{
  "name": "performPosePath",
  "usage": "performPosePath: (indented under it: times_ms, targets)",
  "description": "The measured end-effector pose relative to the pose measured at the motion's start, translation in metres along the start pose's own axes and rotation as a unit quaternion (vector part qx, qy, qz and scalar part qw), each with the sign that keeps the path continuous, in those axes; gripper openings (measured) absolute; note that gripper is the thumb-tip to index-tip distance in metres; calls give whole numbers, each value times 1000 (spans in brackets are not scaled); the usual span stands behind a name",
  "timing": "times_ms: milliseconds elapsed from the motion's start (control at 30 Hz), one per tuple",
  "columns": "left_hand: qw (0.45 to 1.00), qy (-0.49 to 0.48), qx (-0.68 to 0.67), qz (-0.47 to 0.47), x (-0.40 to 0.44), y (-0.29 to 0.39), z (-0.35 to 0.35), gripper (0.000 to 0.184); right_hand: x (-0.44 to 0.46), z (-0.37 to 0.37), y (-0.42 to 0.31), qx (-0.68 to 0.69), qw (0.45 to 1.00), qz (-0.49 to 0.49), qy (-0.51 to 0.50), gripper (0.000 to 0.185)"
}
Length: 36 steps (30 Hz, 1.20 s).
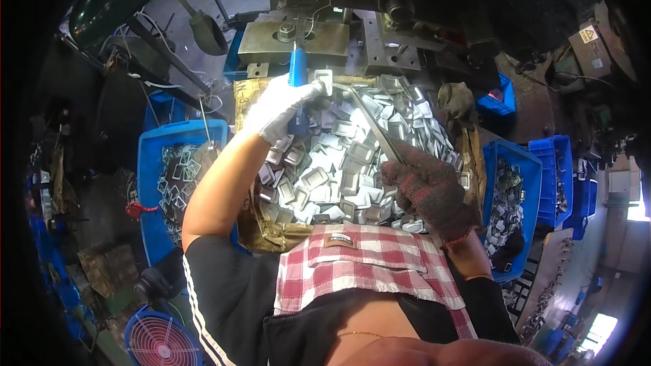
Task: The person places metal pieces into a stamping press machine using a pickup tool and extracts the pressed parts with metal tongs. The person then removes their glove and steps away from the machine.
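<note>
My left hand (277,110), in a white glove, has its fingers closed at the edge of a small rectangular metal tray-shaped part (324,81). A blue strip-like thing (297,68) stands against the same hand; whether the fingers hold it too I cannot tell. In a dark knitted glove, my right hand (434,193) is wrapped round a long thin metal tool (371,120). The tool slants up and left, its far end close to the part. Beneath both hands lies a heap of similar metal parts (346,163) in a box with brown worn edges (271,237).
Steel machine blocks (295,44) stand just beyond the heap. A blue crate (144,196) on the left and another blue crate (532,217) on the right hold metal pieces. At lower left is a blue fan (163,349). A dark cloth (456,100) lies on the box's far right corner.
</note>
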State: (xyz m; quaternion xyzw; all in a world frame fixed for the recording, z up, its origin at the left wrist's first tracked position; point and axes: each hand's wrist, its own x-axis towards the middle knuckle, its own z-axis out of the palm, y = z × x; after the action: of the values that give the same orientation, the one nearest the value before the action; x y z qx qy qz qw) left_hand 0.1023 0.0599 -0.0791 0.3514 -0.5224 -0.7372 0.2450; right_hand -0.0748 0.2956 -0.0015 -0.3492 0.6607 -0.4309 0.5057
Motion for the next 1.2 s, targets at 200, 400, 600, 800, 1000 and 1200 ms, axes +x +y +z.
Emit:
performPosePath:
  times_ms: [200,400,600,800,1000,1200]
  targets:
    - [998,-30,-42,-24,-6,1,11,31,9,0,17,-12,998,-61,6,38]
    - [962,11,269,44,-7,12,-20,43,8,-4,16,-69,995,-43,61,35]
    - [776,-44,629,21,17,53,-10,49,2,-16,7,-111,988,-30,105,32]
    - [686,-98,719,50,56,100,45,43,-2,-47,5,-157,961,-39,226,31]
    - [709,-81,700,41,87,89,60,34,27,-45,-22,-148,963,-27,223,25]
    - [752,58,639,152,39,45,0,32,68,-42,-3,-300,905,-175,245,25]
